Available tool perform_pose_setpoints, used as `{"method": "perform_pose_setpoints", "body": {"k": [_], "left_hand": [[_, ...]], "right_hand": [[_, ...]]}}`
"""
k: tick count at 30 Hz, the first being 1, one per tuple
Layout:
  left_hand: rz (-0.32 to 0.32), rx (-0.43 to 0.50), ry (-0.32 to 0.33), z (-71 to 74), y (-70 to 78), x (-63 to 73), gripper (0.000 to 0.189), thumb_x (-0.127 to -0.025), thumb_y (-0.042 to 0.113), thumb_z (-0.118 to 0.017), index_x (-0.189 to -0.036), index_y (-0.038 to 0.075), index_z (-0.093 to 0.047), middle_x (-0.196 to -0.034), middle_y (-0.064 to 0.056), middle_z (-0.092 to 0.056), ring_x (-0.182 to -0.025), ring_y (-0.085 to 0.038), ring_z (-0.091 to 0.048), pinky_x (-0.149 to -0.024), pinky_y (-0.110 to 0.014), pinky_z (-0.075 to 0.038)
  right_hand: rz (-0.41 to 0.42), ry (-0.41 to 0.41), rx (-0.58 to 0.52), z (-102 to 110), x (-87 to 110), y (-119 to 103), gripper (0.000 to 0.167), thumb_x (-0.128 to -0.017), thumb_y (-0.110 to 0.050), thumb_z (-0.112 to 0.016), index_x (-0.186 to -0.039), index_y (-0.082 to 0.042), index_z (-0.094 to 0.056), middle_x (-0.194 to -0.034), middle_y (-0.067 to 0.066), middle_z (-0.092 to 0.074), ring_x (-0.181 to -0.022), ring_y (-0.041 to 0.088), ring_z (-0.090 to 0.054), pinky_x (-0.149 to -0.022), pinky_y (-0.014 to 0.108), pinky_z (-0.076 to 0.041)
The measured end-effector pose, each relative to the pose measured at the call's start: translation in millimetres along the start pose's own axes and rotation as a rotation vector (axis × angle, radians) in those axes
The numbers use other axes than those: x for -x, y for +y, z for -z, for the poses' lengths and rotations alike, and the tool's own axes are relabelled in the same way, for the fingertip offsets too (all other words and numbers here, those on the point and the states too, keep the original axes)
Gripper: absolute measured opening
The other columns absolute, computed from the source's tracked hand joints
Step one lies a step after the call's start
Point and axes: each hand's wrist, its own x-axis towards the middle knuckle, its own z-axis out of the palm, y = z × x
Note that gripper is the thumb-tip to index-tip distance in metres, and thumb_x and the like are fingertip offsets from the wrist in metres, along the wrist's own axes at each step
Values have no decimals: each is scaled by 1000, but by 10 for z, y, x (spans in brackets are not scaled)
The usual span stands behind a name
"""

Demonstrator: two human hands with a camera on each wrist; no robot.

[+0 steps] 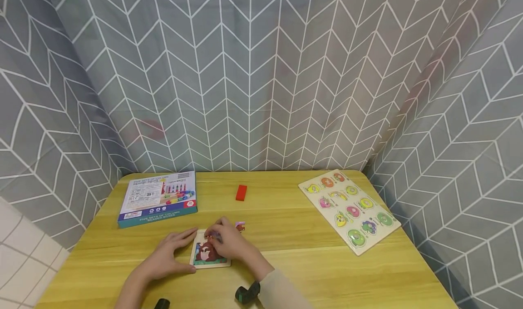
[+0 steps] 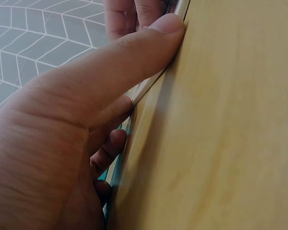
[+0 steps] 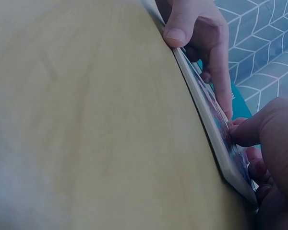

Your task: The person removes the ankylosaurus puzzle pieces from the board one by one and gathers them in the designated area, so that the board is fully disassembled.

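A small wooden jigsaw puzzle (image 1: 206, 254) with a colourful picture lies on the table in front of me. My left hand (image 1: 169, 253) holds it at its left side, thumb (image 2: 168, 24) at the near corner and index finger at the far one. Over its upper right part is my right hand (image 1: 230, 240), fingers bent, thumb and index fingertips pinched together at the picture. The puzzle piece between those fingertips is mostly hidden. Just past the right hand, a loose puzzle piece (image 1: 240, 226) with pink and brown colours lies on the wood.
A flat beaded-toy box (image 1: 159, 197) stands at the back left of the table (image 1: 278, 227). A red block (image 1: 241, 192) lies at the back middle. On the right is a fruit peg puzzle board (image 1: 349, 211). A black curved device (image 1: 248, 293) is beside the right sleeve.
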Motion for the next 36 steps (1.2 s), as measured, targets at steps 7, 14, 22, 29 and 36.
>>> {"method": "perform_pose_setpoints", "body": {"k": [7, 14, 22, 29, 36], "left_hand": [[-6, -7, 8, -3, 0, 1, 100, -75, 54, -92, -158, 13, -53, -165, -10, -46, -142, -50, -40, -109, -79, -31], [-14, -19, 17, -3, 9, 8, 100, -75, 56, -91, -157, 13, -54, -164, -9, -48, -137, -43, -45, -107, -73, -37], [-6, -19, 7, 0, 12, 4, 101, -75, 55, -92, -158, 14, -53, -165, -9, -47, -140, -46, -43, -108, -74, -36], [2, -3, -4, 2, 19, 5, 101, -75, 54, -92, -158, 14, -52, -165, -10, -46, -141, -48, -41, -108, -76, -34], [-4, -29, 7, -4, 6, 4, 101, -75, 56, -92, -159, 15, -52, -164, -7, -48, -138, -42, -45, -108, -71, -38]], "right_hand": [[10, 15, -16, -23, 5, 27, 16, -104, -17, -68, -118, -16, -75, -119, 1, -60, -101, 7, -57, -92, 22, -51], [14, 30, -23, -24, 13, 34, 23, -104, -18, -69, -125, -10, -72, -118, 1, -62, -105, 7, -60, -96, 22, -52], [-10, 11, -80, 3, 20, 44, 24, -101, -11, -69, -125, -11, -73, -119, 0, -61, -99, 4, -54, -91, 21, -51], [8, 13, -89, 3, 23, 70, 26, -101, -10, -69, -127, -12, -72, -119, 0, -61, -95, 3, -51, -89, 19, -49], [-3, 24, -102, 13, 29, 82, 25, -101, -13, -71, -127, -15, -73, -117, -1, -61, -91, 2, -49, -84, 18, -47]]}}
